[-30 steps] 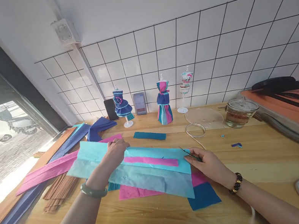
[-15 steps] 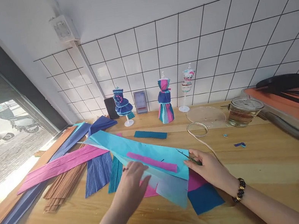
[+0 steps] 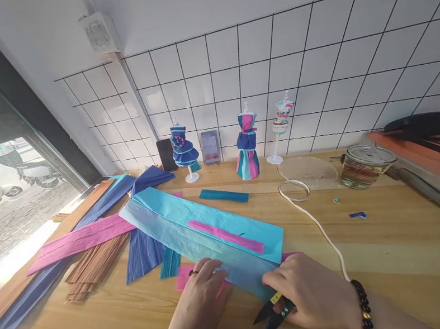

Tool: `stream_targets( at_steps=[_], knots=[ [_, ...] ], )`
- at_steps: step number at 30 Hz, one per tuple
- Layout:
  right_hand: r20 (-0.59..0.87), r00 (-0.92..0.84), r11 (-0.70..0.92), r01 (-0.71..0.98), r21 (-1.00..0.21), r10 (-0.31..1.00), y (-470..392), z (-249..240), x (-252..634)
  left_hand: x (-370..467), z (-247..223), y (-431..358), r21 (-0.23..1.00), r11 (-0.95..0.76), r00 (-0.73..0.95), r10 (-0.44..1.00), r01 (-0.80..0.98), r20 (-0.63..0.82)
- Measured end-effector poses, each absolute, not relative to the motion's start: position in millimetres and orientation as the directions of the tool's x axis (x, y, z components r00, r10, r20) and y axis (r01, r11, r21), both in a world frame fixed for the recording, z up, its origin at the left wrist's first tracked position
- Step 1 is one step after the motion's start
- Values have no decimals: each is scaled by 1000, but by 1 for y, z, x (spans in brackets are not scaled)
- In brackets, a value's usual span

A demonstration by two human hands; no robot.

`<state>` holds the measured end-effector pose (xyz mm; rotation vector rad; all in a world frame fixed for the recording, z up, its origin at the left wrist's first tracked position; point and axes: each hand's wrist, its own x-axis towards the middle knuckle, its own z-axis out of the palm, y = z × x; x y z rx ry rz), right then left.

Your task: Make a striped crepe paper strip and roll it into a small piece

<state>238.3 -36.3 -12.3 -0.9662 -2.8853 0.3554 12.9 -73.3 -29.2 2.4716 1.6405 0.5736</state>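
Note:
My left hand (image 3: 206,291) rests at the near edge of a pale blue sheet (image 3: 174,240), its fingers bent together over the edge; whether it pinches the sheet is hidden. In my right hand (image 3: 310,290) are small dark scissors (image 3: 274,311), blades parted and pointing left, while the fingertips touch the sheet's near right corner. Beyond the pale sheet lies a bright turquoise sheet (image 3: 220,215) with a narrow pink strip (image 3: 226,236) on it. A pink piece (image 3: 184,277) shows partly beneath, left of my left hand.
Blue, pink and brown crepe strips (image 3: 88,236) spread at left. Three small dressed mannequins (image 3: 184,148), a phone (image 3: 167,155) and a teal strip (image 3: 224,195) are behind. At right are white cord (image 3: 320,226), a lidded glass (image 3: 367,164) and an orange bag (image 3: 436,160).
The pale blue sheet now lies flatter beside the turquoise one. My right hand moved nearer and left, its scissors now pointing left. My left hand shifted slightly nearer. The dark blue piece is no longer visible.

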Motion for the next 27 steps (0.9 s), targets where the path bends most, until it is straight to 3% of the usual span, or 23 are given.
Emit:
stream_targets(
  at_steps=[4,13,17,21,27],
  knots=[
    [-57,-806,802,592,-77,589,-38,-14,236,12,-28,-72,306,-425,350,896,852,272],
    [-62,-819,816,574,-63,571,-40,-13,233,10,-27,-67,380,-441,383,897,813,223],
    [-30,-798,784,598,-166,602,-35,-18,236,17,-24,-65,423,-501,464,864,755,195],
    [21,-765,738,613,-282,644,-30,-15,240,29,-28,-56,331,-558,531,829,761,179],
    [-26,-530,412,689,-596,848,-21,12,254,35,-43,-49,212,-646,587,758,733,283]
  ],
)
